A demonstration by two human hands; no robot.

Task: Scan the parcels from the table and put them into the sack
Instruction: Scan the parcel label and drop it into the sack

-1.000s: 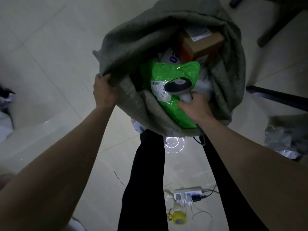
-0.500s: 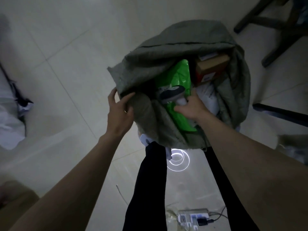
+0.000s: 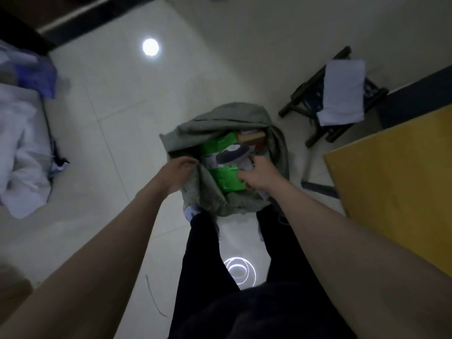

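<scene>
A grey-green sack (image 3: 220, 121) stands open on the floor in front of my legs. Inside lie a green plastic parcel (image 3: 226, 178) and a brown cardboard box (image 3: 252, 138) at the far side. My left hand (image 3: 177, 173) holds the sack's near left rim. My right hand (image 3: 259, 173) grips a handheld scanner (image 3: 232, 152) with a dark head, held over the green parcel inside the sack's mouth.
A yellow table corner (image 3: 396, 189) is at the right. A dark chair (image 3: 318, 111) with a white sheet on it stands beyond the sack. White and blue bags (image 3: 22, 143) lie on the floor at the left. A thin cable (image 3: 152, 299) crosses the tiles near my feet.
My head has risen, so the sack looks smaller and the table corner and chair have come into view. My left hand has moved back onto the sack's rim. My right hand keeps the scanner.
</scene>
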